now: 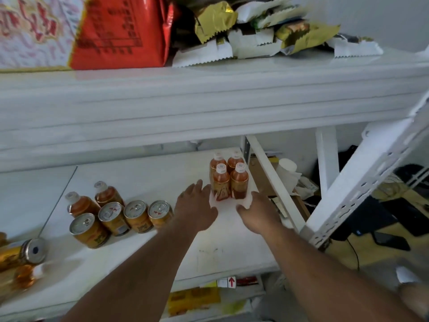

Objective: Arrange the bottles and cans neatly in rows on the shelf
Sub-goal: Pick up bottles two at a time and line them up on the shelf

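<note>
Several orange tea bottles with white caps (228, 177) stand in a tight block at the right end of the white shelf (148, 173). My left hand (196, 205) hovers just left of the block, fingers spread and empty. My right hand (257, 210) lies just in front and to the right of it, also empty. Further left stand two more bottles (92, 198) and several upright golden cans (123, 217). One can (25, 252) lies on its side at the far left beside a blurred bottle (27, 275).
The upper shelf edge (209, 108) hangs close above the working shelf; it carries a red bag (120, 31) and snack packets (267, 36). A white perforated upright (362, 182) bounds the right side, with cardboard and clutter behind it. Packages sit on the shelf below.
</note>
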